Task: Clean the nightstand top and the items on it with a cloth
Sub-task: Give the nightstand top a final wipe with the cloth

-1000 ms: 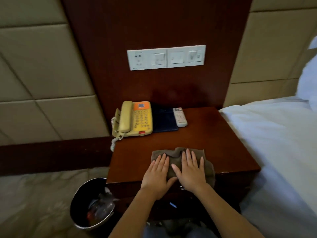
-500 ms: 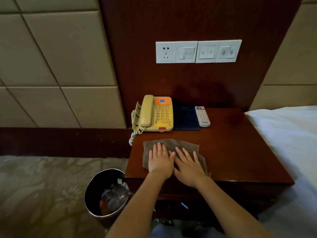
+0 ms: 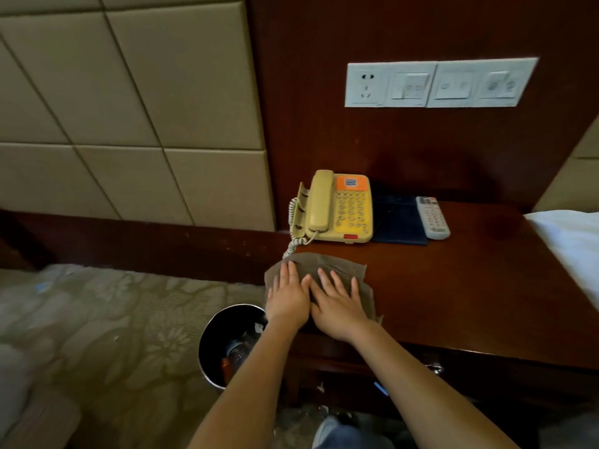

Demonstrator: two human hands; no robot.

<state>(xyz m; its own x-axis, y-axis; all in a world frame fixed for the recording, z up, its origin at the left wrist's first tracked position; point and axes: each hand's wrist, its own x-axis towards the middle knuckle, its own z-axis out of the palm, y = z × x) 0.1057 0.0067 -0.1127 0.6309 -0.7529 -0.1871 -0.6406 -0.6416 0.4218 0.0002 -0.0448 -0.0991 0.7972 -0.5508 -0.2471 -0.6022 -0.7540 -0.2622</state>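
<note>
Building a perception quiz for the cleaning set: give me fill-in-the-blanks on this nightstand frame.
1. The left hand and right hand press flat on a brown ____.
2. On the yellow telephone, the handset rests on the ____ side.
3. The white item right of the dark folder is a ____.
Missing: cloth; left; remote.

So the left hand [image 3: 288, 299] and right hand [image 3: 337, 303] have slid the cloth [image 3: 327, 264] from the nightstand's [image 3: 470, 303] front middle over to its left edge, now just below the phone cord [image 3: 291, 244].
</note>
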